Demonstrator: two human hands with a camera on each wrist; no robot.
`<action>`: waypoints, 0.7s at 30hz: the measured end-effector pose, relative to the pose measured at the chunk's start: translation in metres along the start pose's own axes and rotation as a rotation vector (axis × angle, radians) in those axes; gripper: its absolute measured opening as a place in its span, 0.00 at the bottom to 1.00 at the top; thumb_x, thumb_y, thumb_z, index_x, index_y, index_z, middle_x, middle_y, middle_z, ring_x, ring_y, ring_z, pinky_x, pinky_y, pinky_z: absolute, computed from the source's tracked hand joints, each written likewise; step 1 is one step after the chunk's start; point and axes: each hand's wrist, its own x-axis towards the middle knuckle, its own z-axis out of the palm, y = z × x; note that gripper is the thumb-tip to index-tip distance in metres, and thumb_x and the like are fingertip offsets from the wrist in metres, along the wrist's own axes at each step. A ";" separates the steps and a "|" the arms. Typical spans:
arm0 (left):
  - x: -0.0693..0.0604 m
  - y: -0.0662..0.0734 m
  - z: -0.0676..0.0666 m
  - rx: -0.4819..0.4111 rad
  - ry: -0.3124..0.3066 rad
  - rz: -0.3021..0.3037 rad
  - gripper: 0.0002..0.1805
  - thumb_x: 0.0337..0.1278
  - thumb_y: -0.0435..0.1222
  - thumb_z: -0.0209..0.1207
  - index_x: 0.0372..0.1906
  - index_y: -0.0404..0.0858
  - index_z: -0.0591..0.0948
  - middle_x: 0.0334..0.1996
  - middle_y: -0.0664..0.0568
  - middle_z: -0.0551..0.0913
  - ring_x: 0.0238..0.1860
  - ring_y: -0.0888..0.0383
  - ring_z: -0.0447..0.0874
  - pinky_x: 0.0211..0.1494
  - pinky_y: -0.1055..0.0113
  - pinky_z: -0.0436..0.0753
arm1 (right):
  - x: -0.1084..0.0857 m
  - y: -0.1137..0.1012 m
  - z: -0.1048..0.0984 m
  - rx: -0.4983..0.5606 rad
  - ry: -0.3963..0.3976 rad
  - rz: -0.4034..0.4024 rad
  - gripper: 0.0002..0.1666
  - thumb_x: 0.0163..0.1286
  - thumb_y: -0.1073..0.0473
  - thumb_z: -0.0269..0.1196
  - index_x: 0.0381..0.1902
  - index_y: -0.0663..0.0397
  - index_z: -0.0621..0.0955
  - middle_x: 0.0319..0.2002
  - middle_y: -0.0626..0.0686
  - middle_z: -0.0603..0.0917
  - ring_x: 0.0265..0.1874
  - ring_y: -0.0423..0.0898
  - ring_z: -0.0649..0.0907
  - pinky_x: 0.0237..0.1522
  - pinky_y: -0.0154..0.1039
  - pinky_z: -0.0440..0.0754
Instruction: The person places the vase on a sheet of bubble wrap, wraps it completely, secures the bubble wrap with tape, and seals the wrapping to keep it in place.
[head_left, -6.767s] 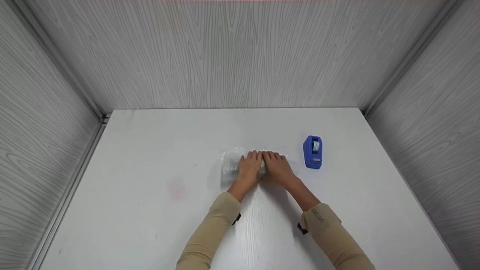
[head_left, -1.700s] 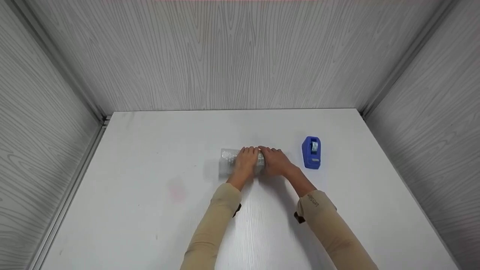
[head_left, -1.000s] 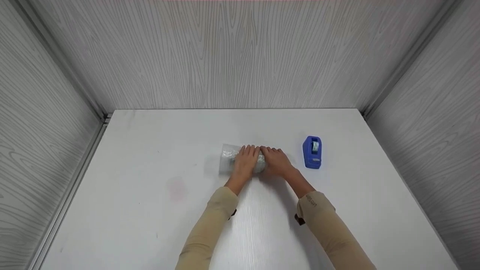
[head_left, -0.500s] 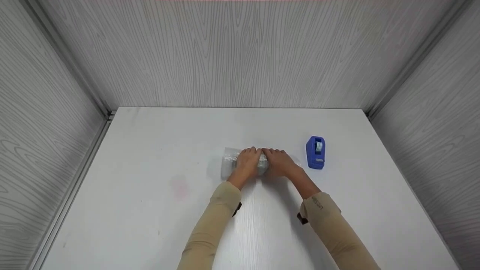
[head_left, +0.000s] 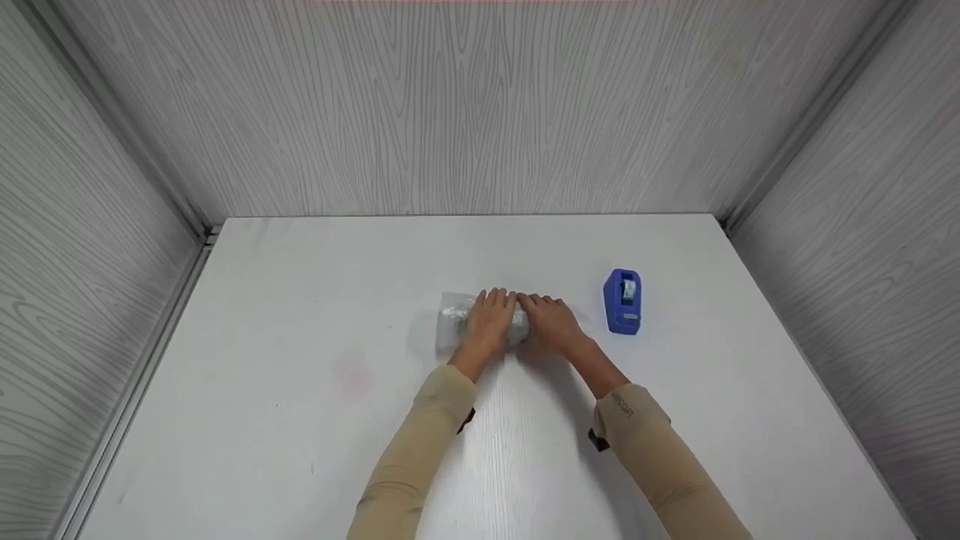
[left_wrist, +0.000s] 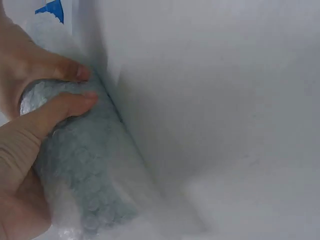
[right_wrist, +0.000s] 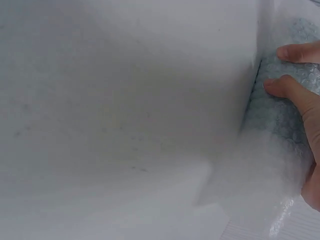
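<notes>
A clear bubble wrap bundle, rolled into a cylinder, lies crosswise on the white table. Something greenish shows faintly through its layers, but its kind cannot be told. My left hand grips the roll left of its middle, fingers over the far side. Close beside it, my right hand grips the right part. Both thumbs press the near side of the bubble wrap in the left wrist view. In the right wrist view, loose film spreads past the end of the bubble wrap.
A blue tape dispenser with a roll of tape stands right of the hands on the white table. Grey wood-grain panels rise behind the table and along both sides.
Since the oldest frame, the bubble wrap has gone from a wider, flatter spread to a narrower roll. Both hands have shifted slightly away from me. Over the last second they barely move.
</notes>
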 end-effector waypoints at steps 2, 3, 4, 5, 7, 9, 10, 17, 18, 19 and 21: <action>-0.002 0.001 0.004 0.042 0.024 0.008 0.35 0.50 0.36 0.63 0.64 0.34 0.63 0.59 0.44 0.68 0.62 0.51 0.63 0.66 0.59 0.57 | 0.002 0.002 -0.001 0.014 -0.004 -0.008 0.46 0.48 0.49 0.72 0.61 0.61 0.68 0.52 0.61 0.76 0.48 0.59 0.76 0.46 0.55 0.74; -0.003 0.002 0.006 0.055 0.043 0.012 0.35 0.50 0.35 0.63 0.64 0.34 0.64 0.59 0.44 0.68 0.61 0.51 0.63 0.66 0.59 0.57 | 0.002 0.004 -0.001 0.018 -0.009 -0.011 0.46 0.47 0.48 0.72 0.61 0.61 0.68 0.51 0.61 0.76 0.48 0.59 0.76 0.45 0.55 0.74; -0.003 0.002 0.007 0.063 0.061 0.012 0.34 0.50 0.34 0.62 0.63 0.34 0.64 0.58 0.45 0.69 0.60 0.51 0.64 0.65 0.60 0.58 | 0.002 0.005 -0.001 0.025 -0.010 -0.019 0.47 0.47 0.48 0.72 0.61 0.62 0.68 0.51 0.61 0.77 0.47 0.59 0.77 0.45 0.55 0.75; -0.004 0.002 0.008 0.065 0.072 0.011 0.34 0.50 0.35 0.63 0.63 0.35 0.65 0.57 0.45 0.70 0.59 0.52 0.65 0.65 0.60 0.59 | 0.002 0.005 -0.001 0.035 -0.011 -0.028 0.47 0.46 0.48 0.73 0.60 0.62 0.68 0.50 0.61 0.77 0.46 0.59 0.77 0.44 0.55 0.75; -0.003 0.002 0.009 0.056 0.074 0.010 0.34 0.48 0.37 0.64 0.62 0.35 0.66 0.54 0.46 0.71 0.58 0.52 0.67 0.64 0.61 0.60 | 0.002 0.006 -0.002 0.058 -0.019 -0.041 0.47 0.45 0.48 0.73 0.60 0.63 0.69 0.49 0.61 0.78 0.44 0.59 0.78 0.43 0.55 0.76; -0.003 0.002 0.007 0.037 0.069 0.010 0.34 0.45 0.38 0.65 0.60 0.35 0.67 0.52 0.46 0.72 0.56 0.52 0.69 0.63 0.61 0.62 | 0.001 0.006 -0.002 0.083 -0.033 -0.045 0.47 0.45 0.48 0.73 0.60 0.63 0.68 0.48 0.62 0.78 0.43 0.59 0.78 0.43 0.54 0.76; -0.002 0.002 0.005 0.025 0.057 0.009 0.34 0.45 0.39 0.66 0.60 0.36 0.67 0.51 0.46 0.72 0.55 0.52 0.69 0.62 0.62 0.63 | 0.000 0.006 -0.003 0.088 -0.036 -0.049 0.47 0.45 0.48 0.73 0.60 0.63 0.68 0.47 0.62 0.78 0.43 0.59 0.78 0.43 0.54 0.76; 0.003 0.000 -0.004 -0.059 -0.028 -0.039 0.29 0.51 0.36 0.63 0.59 0.36 0.69 0.49 0.46 0.74 0.52 0.52 0.72 0.56 0.62 0.70 | -0.004 -0.005 -0.009 0.034 -0.046 -0.015 0.53 0.45 0.48 0.74 0.63 0.64 0.63 0.58 0.62 0.70 0.56 0.58 0.70 0.57 0.54 0.65; 0.004 0.000 -0.005 -0.068 -0.039 -0.047 0.29 0.51 0.37 0.63 0.59 0.36 0.69 0.49 0.46 0.74 0.52 0.52 0.73 0.56 0.61 0.70 | -0.005 -0.007 -0.008 0.015 -0.044 -0.009 0.53 0.46 0.48 0.73 0.64 0.64 0.62 0.60 0.61 0.69 0.58 0.57 0.68 0.59 0.54 0.63; 0.004 -0.001 -0.006 -0.071 -0.049 -0.053 0.29 0.51 0.37 0.63 0.59 0.36 0.69 0.49 0.46 0.74 0.51 0.52 0.73 0.55 0.61 0.71 | -0.006 -0.009 -0.008 -0.001 -0.031 -0.009 0.52 0.48 0.49 0.73 0.65 0.64 0.61 0.60 0.61 0.68 0.59 0.57 0.67 0.60 0.54 0.62; 0.005 -0.002 -0.009 -0.072 -0.073 -0.058 0.30 0.50 0.38 0.64 0.59 0.36 0.70 0.49 0.45 0.75 0.51 0.51 0.73 0.54 0.60 0.72 | -0.007 -0.012 -0.004 -0.037 0.001 -0.010 0.50 0.50 0.49 0.71 0.65 0.64 0.61 0.60 0.60 0.67 0.59 0.56 0.67 0.60 0.53 0.62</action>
